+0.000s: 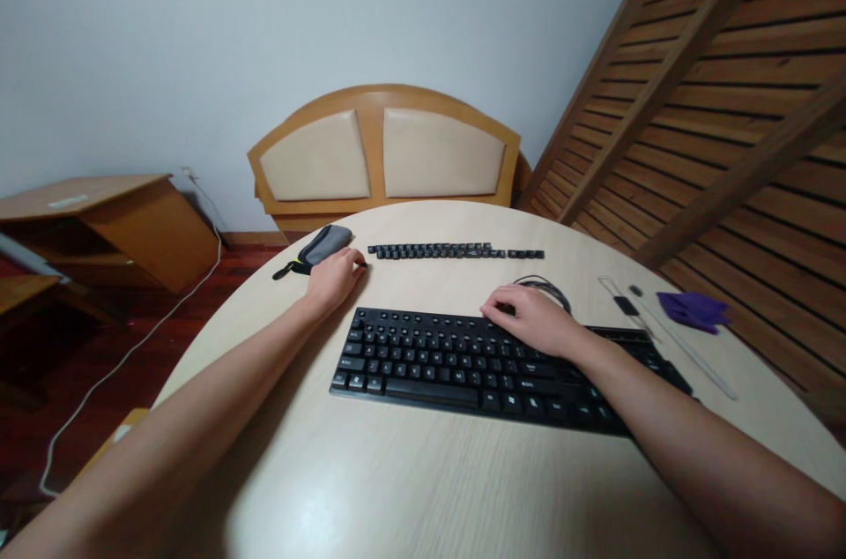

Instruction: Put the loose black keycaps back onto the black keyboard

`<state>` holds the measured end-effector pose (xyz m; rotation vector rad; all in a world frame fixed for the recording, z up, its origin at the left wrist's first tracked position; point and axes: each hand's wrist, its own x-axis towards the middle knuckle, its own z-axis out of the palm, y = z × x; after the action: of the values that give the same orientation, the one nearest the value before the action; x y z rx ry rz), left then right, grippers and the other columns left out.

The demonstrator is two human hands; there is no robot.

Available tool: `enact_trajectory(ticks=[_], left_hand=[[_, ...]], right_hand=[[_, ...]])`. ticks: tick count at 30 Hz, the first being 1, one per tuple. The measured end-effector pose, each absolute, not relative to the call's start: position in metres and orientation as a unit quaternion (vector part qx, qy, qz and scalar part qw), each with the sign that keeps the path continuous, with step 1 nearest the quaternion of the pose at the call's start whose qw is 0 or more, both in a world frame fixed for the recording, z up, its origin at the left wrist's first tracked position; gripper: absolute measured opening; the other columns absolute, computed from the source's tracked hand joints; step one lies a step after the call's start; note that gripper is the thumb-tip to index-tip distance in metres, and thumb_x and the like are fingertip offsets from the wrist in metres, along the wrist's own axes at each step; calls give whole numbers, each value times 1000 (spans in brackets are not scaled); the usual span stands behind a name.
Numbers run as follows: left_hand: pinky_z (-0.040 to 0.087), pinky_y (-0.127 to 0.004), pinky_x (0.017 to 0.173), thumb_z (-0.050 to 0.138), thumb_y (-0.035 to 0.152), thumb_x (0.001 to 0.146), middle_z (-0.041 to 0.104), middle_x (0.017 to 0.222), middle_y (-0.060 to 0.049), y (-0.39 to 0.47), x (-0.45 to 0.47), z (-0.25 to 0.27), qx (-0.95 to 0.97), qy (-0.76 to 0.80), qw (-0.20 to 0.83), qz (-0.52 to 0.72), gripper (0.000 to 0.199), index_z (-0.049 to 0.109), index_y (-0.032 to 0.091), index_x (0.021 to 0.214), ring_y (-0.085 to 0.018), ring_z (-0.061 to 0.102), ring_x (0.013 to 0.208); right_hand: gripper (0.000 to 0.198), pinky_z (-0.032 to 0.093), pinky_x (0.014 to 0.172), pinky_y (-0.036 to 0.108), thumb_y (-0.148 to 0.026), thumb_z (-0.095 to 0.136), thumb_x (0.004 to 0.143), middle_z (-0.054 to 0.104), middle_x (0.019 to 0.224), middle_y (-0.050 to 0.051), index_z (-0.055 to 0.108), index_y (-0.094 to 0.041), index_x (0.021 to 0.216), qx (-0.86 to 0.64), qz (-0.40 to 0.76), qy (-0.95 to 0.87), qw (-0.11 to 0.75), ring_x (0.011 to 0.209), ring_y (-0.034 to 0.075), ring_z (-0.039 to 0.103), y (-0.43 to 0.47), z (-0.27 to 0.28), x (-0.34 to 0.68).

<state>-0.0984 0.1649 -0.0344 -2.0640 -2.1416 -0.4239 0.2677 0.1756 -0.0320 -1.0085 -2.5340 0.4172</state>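
A black keyboard (423, 361) lies on the round pale table, its right part covered by my right forearm. My right hand (532, 318) rests over its upper edge, fingers curled together; what they hold, if anything, is hidden. Beyond it, small black keycaps (429, 251) stand in two rows, with a few more keycaps (527, 255) to the right. At the left end of the rows, my left hand (334, 281) has its fingers closed at the tips on a small dark keycap (362, 264). A grey and black pouch (325, 245) with a strap lies just behind that hand.
Coiled black cable (552, 287) lies behind the keyboard. On the right are a wire keycap puller (625, 305), a thin white stick (693, 352) and a purple cloth or glove (693, 310). A padded headboard (383, 153) stands beyond the table (423, 480); a slatted wooden screen (714, 92) leans right.
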Motion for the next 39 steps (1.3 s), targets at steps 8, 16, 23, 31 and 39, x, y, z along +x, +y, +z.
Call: enact_trajectory(ticks=[8, 16, 23, 31, 39], left_hand=[[48, -31, 73, 52, 30, 97, 71, 110, -8, 153, -100, -42, -680, -710, 58, -174, 19, 66, 21, 106, -26, 66, 98], [49, -34, 84, 49, 37, 97, 70, 99, -10, 139, -105, -37, -773, -597, -27, -214, 27, 68, 18, 102, -25, 64, 94], [48, -36, 91, 44, 33, 97, 70, 103, -11, 143, -102, -40, -788, -579, -19, -209, 31, 70, 17, 101, -26, 63, 99], [49, -34, 89, 52, 40, 93, 71, 111, -10, 140, -103, -26, -784, -599, -42, -155, 33, 72, 20, 110, -26, 64, 101], [50, -29, 74, 58, 45, 89, 76, 100, -7, 127, -91, 25, -781, -564, -224, -149, 33, 74, 19, 102, -22, 69, 84]], right_hand=[[27, 46, 77, 36, -35, 52, 96, 73, 85, 6, 70, -21, 83, -358, 155, -900, 194, 82, 22, 65, 177, -33, 268], [28, 47, 76, 37, -36, 51, 96, 73, 85, 6, 71, -22, 82, -357, 158, -900, 197, 82, 23, 65, 175, -31, 269], [28, 47, 78, 38, -36, 51, 97, 73, 86, 6, 70, -21, 83, -362, 163, -898, 188, 84, 23, 65, 175, -31, 269], [26, 46, 76, 36, -34, 52, 96, 72, 85, 6, 70, -22, 82, -360, 164, -898, 193, 81, 23, 65, 175, -32, 270], [26, 46, 76, 36, -36, 52, 96, 72, 85, 5, 69, -22, 83, -365, 157, -898, 190, 83, 23, 65, 176, -33, 270]])
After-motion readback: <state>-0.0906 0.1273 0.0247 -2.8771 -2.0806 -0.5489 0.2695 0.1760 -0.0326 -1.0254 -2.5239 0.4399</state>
